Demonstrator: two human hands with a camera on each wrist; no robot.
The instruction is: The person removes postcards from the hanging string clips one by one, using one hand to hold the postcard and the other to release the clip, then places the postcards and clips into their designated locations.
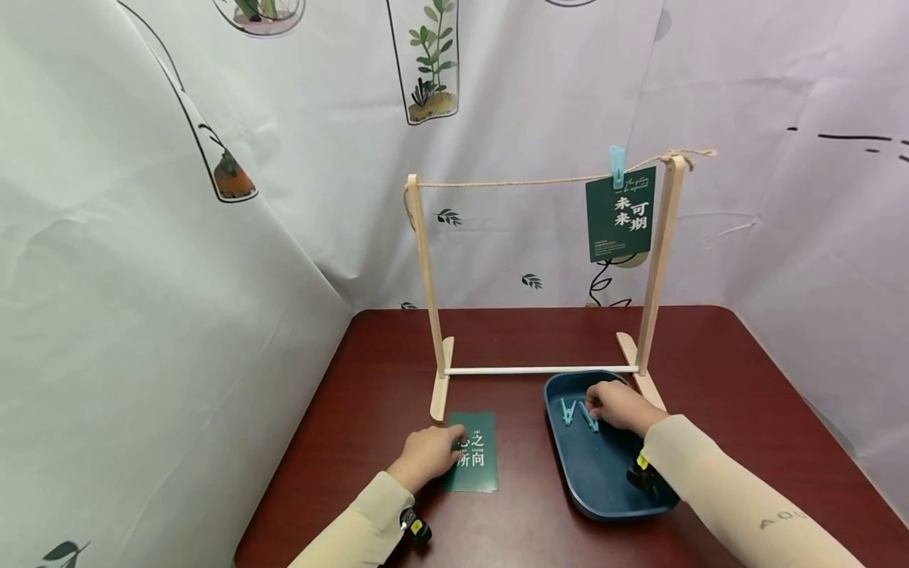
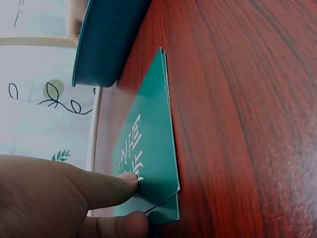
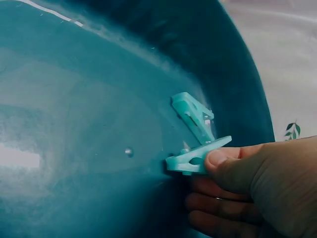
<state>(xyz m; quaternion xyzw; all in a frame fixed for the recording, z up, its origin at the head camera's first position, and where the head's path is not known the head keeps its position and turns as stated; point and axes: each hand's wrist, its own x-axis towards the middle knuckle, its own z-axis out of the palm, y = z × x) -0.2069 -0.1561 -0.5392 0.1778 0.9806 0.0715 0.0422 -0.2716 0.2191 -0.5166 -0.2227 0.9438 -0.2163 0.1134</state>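
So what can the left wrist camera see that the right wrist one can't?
Only the left wrist view shows the left hand touching the green cards, the table and the white bar. Only the right wrist view shows the pinched clothespin and another clothespin beside it. Both show the blue tray, the leafy cloth and some of the right hand.

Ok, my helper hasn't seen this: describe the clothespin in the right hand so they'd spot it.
On the dark red table, a dark blue tray sits in front of the wooden frame's right post. Inside, near its far end, the right hand pinches a light-blue clothespin. That grip sets it apart from the free clothespin to its left and the clipped clothespin on the rope.
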